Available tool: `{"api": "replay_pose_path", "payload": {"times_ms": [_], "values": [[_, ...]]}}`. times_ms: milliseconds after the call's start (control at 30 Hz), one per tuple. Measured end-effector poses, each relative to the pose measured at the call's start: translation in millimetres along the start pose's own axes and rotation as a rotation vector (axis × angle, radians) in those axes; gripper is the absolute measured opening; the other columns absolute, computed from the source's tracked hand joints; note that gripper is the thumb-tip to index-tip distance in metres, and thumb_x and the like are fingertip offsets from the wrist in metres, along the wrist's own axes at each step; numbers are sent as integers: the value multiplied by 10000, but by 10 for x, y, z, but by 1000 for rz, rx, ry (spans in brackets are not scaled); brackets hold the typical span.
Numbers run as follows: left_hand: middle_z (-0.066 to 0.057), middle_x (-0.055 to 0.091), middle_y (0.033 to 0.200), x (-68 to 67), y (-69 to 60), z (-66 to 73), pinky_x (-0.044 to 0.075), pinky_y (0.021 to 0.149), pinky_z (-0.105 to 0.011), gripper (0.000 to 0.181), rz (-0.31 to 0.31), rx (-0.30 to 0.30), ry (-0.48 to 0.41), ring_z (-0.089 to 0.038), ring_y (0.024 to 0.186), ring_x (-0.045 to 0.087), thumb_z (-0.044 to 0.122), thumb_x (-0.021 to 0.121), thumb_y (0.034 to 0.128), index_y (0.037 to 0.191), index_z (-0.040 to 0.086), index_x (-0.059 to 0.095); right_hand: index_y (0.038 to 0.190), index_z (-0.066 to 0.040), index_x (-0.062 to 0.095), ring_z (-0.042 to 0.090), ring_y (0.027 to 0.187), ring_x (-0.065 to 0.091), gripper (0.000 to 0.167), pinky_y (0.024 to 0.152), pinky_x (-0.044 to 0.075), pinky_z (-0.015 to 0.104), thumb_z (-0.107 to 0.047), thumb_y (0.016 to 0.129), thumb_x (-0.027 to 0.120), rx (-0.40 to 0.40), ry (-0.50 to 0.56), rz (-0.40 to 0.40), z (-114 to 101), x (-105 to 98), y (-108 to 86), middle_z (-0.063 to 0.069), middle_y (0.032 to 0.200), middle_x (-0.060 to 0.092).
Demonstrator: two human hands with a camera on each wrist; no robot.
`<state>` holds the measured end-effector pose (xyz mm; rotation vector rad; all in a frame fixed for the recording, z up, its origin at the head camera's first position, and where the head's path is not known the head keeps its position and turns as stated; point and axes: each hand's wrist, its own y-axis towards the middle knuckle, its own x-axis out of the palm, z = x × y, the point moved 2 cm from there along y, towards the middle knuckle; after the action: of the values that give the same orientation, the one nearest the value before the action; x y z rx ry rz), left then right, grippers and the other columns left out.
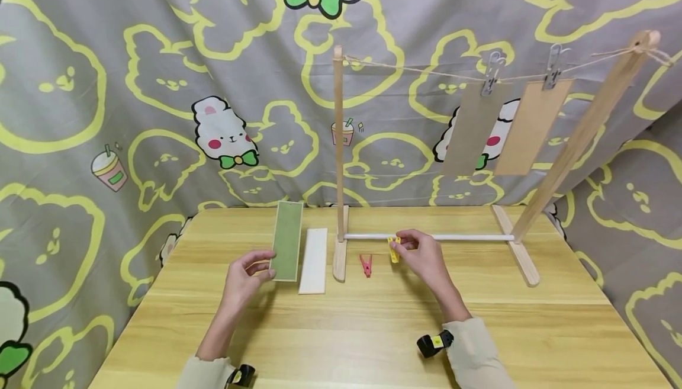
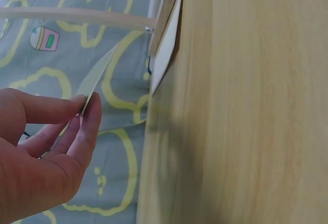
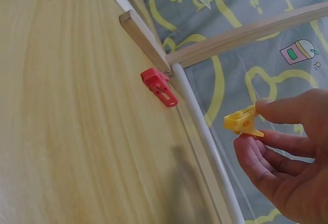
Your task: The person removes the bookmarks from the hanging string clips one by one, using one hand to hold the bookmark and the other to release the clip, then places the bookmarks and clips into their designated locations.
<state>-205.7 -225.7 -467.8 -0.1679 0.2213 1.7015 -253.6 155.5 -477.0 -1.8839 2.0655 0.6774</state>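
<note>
My left hand (image 1: 243, 276) pinches the lower left edge of a green rectangular card (image 1: 288, 241), lifted off the table and tilted. In the left wrist view the card (image 2: 98, 73) shows nearly edge-on between thumb and fingers. A yellow clothespin (image 1: 394, 249) is pinched by its handles in my right hand (image 1: 423, 257), just in front of the rack's white rod. The right wrist view shows the yellow clothespin (image 3: 242, 121) between thumb and fingertips. On the table, a red clothespin (image 1: 366, 265) lies left of the right hand, and a white card (image 1: 313, 261) lies beside the green one.
A wooden rack with a left post (image 1: 339, 140), a right post (image 1: 586, 134) and a white bottom rod (image 1: 469, 237) stands at the back. From its string (image 1: 426, 71) hang a grey-brown card (image 1: 476, 128) and a tan card (image 1: 534, 128) under metal clips. A patterned curtain (image 1: 160, 93) hangs behind.
</note>
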Motion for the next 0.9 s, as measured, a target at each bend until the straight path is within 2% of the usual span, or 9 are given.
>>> {"api": "replay_pose_path", "payload": {"times_ms": [233, 567, 733, 900], "values": [[-267, 627, 1285, -31, -23, -25, 578, 761, -205, 388, -33, -32, -6, -199, 946, 667, -232, 689, 802, 1180, -151, 655, 1087, 26, 743, 213, 822, 678, 263, 697, 554, 268, -142, 895, 807, 1, -25, -30, 50, 40, -12, 93, 916, 716], [-257, 633, 1279, -87, -41, -99, 581, 764, -214, 381, -44, -72, -1, -160, 937, 656, -208, 689, 818, 1190, -133, 660, 1056, 59, 737, 194, 774, 666, 265, 648, 552, 252, -122, 880, 816, -11, -57, -70, 89, 166, 10, 84, 866, 699], [-256, 637, 1282, -131, -57, -117, 581, 766, -214, 395, -37, -105, -4, -167, 947, 654, -202, 691, 824, 1210, -130, 652, 1023, 69, 736, 185, 747, 661, 247, 639, 563, 287, -102, 867, 824, -30, -113, -90, 86, 221, 9, 77, 835, 693], [-250, 644, 1274, -153, -65, -113, 576, 763, -211, 386, -40, -108, 12, -217, 984, 649, -178, 711, 828, 1205, -117, 660, 1001, 61, 739, 164, 715, 626, 244, 652, 553, 325, -111, 855, 834, -34, -187, -102, 56, 267, 6, 58, 800, 676]]}}
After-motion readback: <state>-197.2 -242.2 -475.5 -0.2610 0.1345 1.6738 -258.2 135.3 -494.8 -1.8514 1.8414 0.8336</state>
